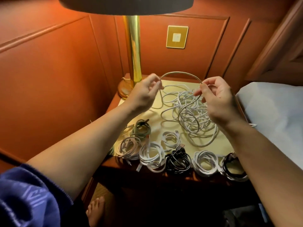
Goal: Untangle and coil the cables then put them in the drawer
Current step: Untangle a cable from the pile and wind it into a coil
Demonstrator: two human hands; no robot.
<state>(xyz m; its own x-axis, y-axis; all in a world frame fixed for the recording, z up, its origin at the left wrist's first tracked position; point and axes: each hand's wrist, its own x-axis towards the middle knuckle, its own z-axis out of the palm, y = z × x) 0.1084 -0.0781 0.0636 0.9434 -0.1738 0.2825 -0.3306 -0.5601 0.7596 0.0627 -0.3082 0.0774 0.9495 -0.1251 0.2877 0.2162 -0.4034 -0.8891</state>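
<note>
A grey cable (180, 73) arches in the air between my two hands above the nightstand (218, 145). My left hand (146, 92) pinches one end of the arch, and my right hand (216, 97) pinches the other. From my right hand the cable drops into a tangled heap of white cables (191, 115) on the tabletop. Along the front edge lie several coiled cables: a green one (141, 128), white ones (152, 155) and black ones (178, 161). No drawer front shows clearly.
A brass lamp (133, 54) stands at the back left corner of the nightstand, its shade overhead. A bed with white linen (270, 112) borders the right side. Orange panelled walls close in the left and back. My bare foot (95, 210) is on the floor below.
</note>
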